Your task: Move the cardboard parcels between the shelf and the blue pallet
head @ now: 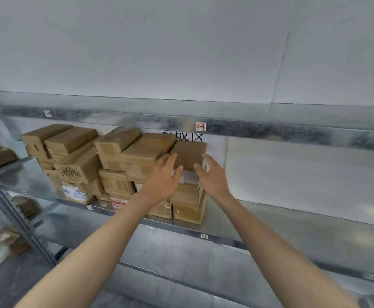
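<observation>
Both arms reach up to the metal shelf (270,221), where the cardboard parcels are stacked in several columns. The step in hand looks like taking, or maybe setting, the top brown parcel (189,155) of the rightmost column; from this 1 view I cannot say which direction it goes.

To do it well, I think the 2 palms should press on opposite sides of the parcel at the same height, with the thumbs on the near face. Then the parcel comes straight toward the body and does not drag the white parcel (190,176) that lies under it. The column below is not perfectly aligned, so a slow and level pull is safer than a tilt. The neighbour parcel (146,150) on the left stands very close, so the fingers on that side have little room.

The left hand (162,180) is spread wide, fingers open, and its fingertips (171,157) seem to touch the near left corner of the brown parcel. The right hand (212,176) is also open and curved, just beside the near right edge; if it touches I cannot tell. Neither hand is closed on anything. The brown parcel lies between the 2 hands and a little beyond them, on top of its column, under the sign with characters on the wall.
</observation>
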